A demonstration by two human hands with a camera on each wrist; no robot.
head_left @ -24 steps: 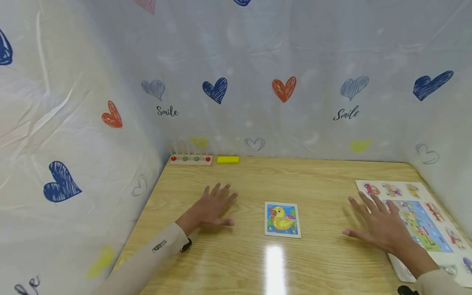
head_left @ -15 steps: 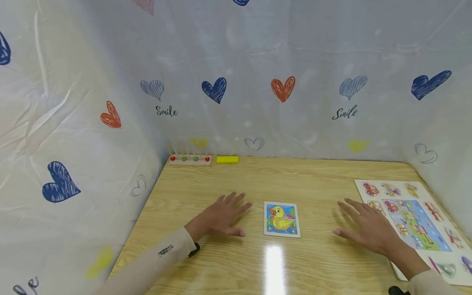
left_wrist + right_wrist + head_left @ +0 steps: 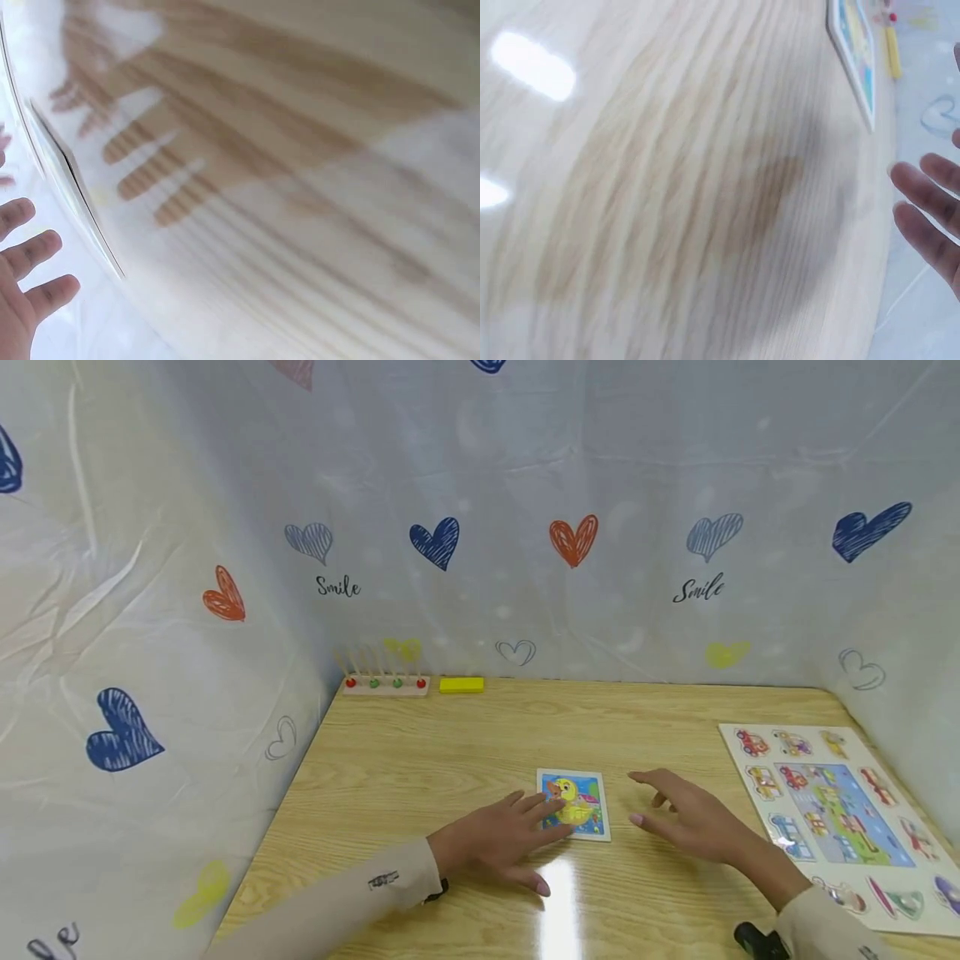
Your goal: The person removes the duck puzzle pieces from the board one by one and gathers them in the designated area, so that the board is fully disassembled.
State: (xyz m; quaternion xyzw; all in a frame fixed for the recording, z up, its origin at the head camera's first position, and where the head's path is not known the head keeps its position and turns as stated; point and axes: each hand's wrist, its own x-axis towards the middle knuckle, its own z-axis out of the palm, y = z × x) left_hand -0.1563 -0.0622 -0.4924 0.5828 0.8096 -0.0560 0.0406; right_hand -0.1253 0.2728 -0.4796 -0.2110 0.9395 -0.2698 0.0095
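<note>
A small square duck puzzle (image 3: 590,785) with a white border lies in the middle of the wooden table. My left hand (image 3: 502,837) reaches over its lower left part with fingers spread, overlapping it in the head view. In the left wrist view the left fingers (image 3: 34,255) hang above the table, near the puzzle's thin edge (image 3: 75,180). To the right of the puzzle is my right hand (image 3: 690,818), its fingers loosely bent and holding nothing. The right wrist view shows the right fingers (image 3: 926,195) apart from the puzzle (image 3: 853,52).
A large vehicle puzzle board (image 3: 847,814) lies at the right side of the table. At the back left stand a pegged wooden rack (image 3: 386,687) with red and green beads and a yellow block (image 3: 461,685). A heart-printed curtain (image 3: 510,568) bounds the back and sides.
Both hands have moved inward toward the duck puzzle, the left one rightward until it overlaps it, the right one leftward off the vehicle board. The right fingers have bent more.
</note>
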